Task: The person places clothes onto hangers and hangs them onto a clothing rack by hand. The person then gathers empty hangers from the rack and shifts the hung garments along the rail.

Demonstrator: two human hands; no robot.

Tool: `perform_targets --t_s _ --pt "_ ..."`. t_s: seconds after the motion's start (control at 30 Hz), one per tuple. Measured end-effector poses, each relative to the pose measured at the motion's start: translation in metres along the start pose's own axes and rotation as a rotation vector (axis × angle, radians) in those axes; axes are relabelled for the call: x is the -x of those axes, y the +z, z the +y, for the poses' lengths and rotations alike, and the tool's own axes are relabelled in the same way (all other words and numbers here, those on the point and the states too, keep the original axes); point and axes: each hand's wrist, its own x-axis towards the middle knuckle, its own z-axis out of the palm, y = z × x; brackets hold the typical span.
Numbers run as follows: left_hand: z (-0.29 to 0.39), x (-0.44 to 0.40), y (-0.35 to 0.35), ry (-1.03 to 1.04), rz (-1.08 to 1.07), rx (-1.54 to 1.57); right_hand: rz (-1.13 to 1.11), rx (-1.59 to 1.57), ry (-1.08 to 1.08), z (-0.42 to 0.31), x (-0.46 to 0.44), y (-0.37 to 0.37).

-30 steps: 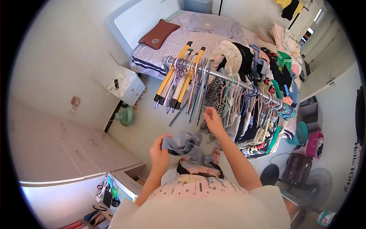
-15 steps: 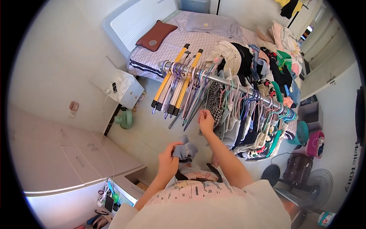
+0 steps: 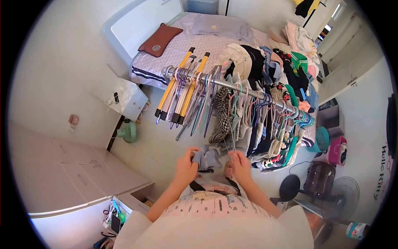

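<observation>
My left hand (image 3: 185, 166) is closed round a bunched grey garment (image 3: 207, 158), held low in front of my body. To its right, my right hand (image 3: 240, 165) pinches the lower end of a thin, pale clothes hanger (image 3: 233, 139). The hanger slants up from my fingers toward the clothes rail (image 3: 232, 86); whether its hook is still on the rail is unclear. Just beyond my hands hangs a black-and-white checked garment (image 3: 221, 110). Bare hangers (image 3: 199, 110), some with yellow bars, crowd the rail's left end, while clothes (image 3: 265, 128) fill its right part.
Behind the rail stands a bed (image 3: 195, 45) with a brown pillow (image 3: 161, 40) and a heap of clothes (image 3: 286, 68). A white nightstand (image 3: 134, 106) and green fan (image 3: 128, 133) are at left. Right are a teal basket (image 3: 320, 140), a pink bin (image 3: 336, 150) and a standing fan (image 3: 340, 199).
My right hand has come down and toward my body, drawing the hanger's lower end along. My left hand has risen slightly with the grey garment, and the view has shifted a little.
</observation>
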Motion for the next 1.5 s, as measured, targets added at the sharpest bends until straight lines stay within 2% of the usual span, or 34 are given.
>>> perform_targets --t_s 0.07,0.13,0.2,0.27,0.3,0.37,0.5,0.6,0.7,0.77,0.8,0.87,1.0,1.07,1.2,1.27,1.4,1.5 --pt "-0.012 -0.006 0.008 0.098 0.078 -0.052 -0.111 -0.037 0.146 -0.016 0.035 -0.042" --pt "-0.009 -0.011 0.012 0.107 0.075 -0.112 -0.212 0.018 0.203 -0.011 0.062 -0.098" --pt "-0.003 -0.02 0.012 0.111 0.07 -0.178 -0.289 -0.184 0.213 -0.026 0.092 -0.15" --pt "0.008 -0.032 0.009 0.261 0.038 -0.371 -0.292 -0.302 0.169 -0.031 0.12 -0.19" --pt "0.014 -0.034 0.011 0.257 0.034 -0.37 -0.291 -0.302 0.175 -0.027 0.128 -0.204" --pt "0.028 -0.04 0.015 0.288 0.058 -0.427 -0.329 -0.438 -0.01 -0.02 0.139 -0.22" --pt "0.041 -0.048 0.023 0.311 0.019 -0.531 -0.326 -0.465 -0.055 -0.016 0.148 -0.221" --pt "0.045 -0.054 0.029 0.225 0.005 -0.616 -0.307 -0.421 -0.107 -0.01 0.156 -0.224" --pt "0.043 -0.058 0.034 0.235 0.051 -0.648 -0.319 -0.439 -0.119 -0.003 0.17 -0.232" --pt "0.052 -0.054 0.037 0.143 -0.032 -0.605 -0.262 -0.44 -0.116 -0.005 0.17 -0.224" --pt "0.057 -0.051 0.04 0.148 -0.047 -0.609 -0.217 -0.437 -0.113 -0.004 0.169 -0.218" --pt "0.066 -0.044 0.047 0.168 -0.054 -0.421 -0.176 -0.417 -0.109 0.002 0.164 -0.206" --pt "0.065 -0.051 0.045 0.189 -0.035 -0.329 -0.217 -0.413 -0.143 0.003 0.164 -0.202" --pt "0.066 -0.057 0.041 0.181 -0.013 -0.242 -0.193 -0.561 -0.17 0.007 0.176 -0.217" --pt "0.074 -0.052 0.04 0.193 -0.115 -0.22 -0.218 -0.606 -0.226 0.011 0.184 -0.224" --pt "0.082 -0.047 0.043 0.101 -0.19 -0.16 -0.24 -0.586 -0.268 0.013 0.186 -0.226" --pt "0.083 -0.047 0.046 0.155 -0.173 -0.129 -0.289 -0.67 -0.303 0.012 0.189 -0.23" --pt "0.084 -0.044 0.046 0.188 -0.17 -0.251 -0.171 -0.62 -0.201 0.008 0.191 -0.223"
